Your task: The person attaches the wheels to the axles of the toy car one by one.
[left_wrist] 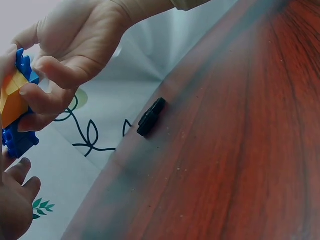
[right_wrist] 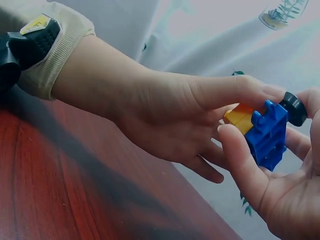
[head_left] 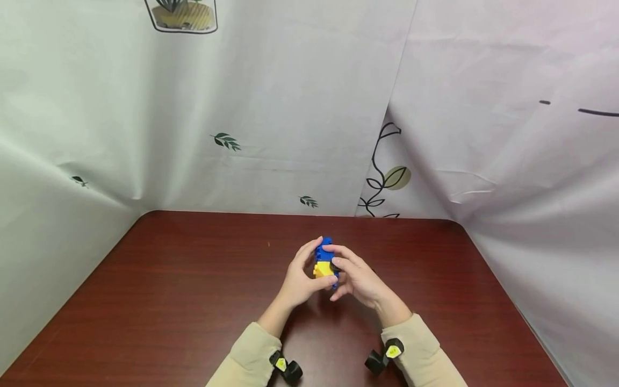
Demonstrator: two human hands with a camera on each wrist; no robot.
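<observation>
A small toy of joined blocks, blue and yellow (head_left: pixel 324 269), is held up over the table between both hands. My left hand (head_left: pixel 296 279) grips it from the left, fingers along the far end and thumb at the near end. From the right, my right hand (head_left: pixel 362 279) has its fingertips at a black wheel (right_wrist: pixel 294 109) on the toy's side. The right thumb (right_wrist: pixel 236 147) presses near the blue, ridged block (right_wrist: pixel 270 135). In the left wrist view, right fingers bend against the yellow block (left_wrist: pixel 14 100). Fingers cover parts of the toy.
A black, elongated piece (left_wrist: pixel 151 117) lies near the table's edge in the left wrist view. The dark red wooden table (head_left: pixel 169 301) meets pale printed cloth (head_left: pixel 300 107) at the back and sides. Black cameras (head_left: pixel 285 368) are strapped over both sleeves.
</observation>
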